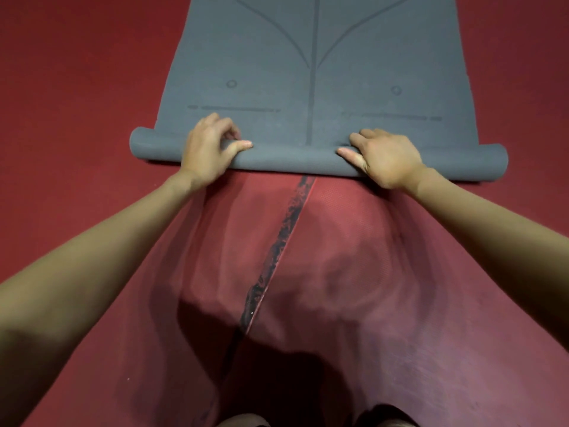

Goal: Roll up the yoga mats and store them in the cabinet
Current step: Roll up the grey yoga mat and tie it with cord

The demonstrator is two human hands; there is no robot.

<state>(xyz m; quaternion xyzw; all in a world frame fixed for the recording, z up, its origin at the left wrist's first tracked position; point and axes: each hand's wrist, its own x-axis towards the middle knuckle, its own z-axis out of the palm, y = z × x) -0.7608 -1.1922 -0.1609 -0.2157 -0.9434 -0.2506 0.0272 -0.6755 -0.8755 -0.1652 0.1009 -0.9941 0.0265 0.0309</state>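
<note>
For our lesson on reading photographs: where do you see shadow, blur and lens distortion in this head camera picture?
Head view: a dark shadow falls on the red floor near the bottom edge; the forearms look smeared and soft; the wide lens bows the grey mat at its sides; both the left hand and the right hand are fairly sharp.

Yoga mat (311, 72): slate grey, darker grey alignment print, namely a centre line, curved branches, two small circles, and dashed horizontal bars. Floor (77, 72): deep red, fine woven texture, with a black scuffed seam stripe (277, 251) running diagonally.
</note>
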